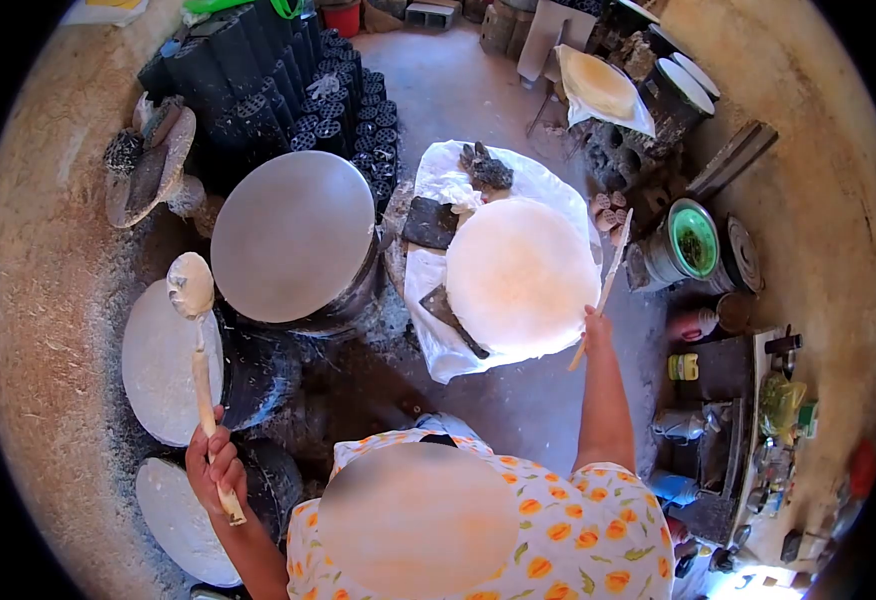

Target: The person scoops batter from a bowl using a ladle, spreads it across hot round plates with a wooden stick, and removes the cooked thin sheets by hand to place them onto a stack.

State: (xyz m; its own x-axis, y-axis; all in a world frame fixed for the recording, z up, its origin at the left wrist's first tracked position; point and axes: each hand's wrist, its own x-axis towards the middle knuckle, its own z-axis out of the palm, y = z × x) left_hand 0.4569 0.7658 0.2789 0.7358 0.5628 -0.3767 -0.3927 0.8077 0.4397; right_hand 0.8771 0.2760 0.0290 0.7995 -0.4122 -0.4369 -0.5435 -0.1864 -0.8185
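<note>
My left hand [220, 468] is wrapped round the wooden handle of a ladle [192, 286], whose bowl is coated with pale batter and hangs over the left side. My right hand [596, 330] is closed on a long, thin wooden stick [613, 268], held beside the right edge of a large, pale round flatbread [521, 275]. Whether the fingers also touch the flatbread, I cannot tell. The flatbread lies on a white cloth [438, 362]. Left of it is a wide grey round griddle [293, 235] with a bare surface.
Two white-topped drums [168, 360] stand at the left. Black perforated briquettes [330, 130] are stacked behind the griddle. Dark pieces [430, 222] lie on the cloth. At right are a green-lined bucket [694, 240] and a cluttered shelf [758, 440]; more flatbread [598, 85] lies at the back.
</note>
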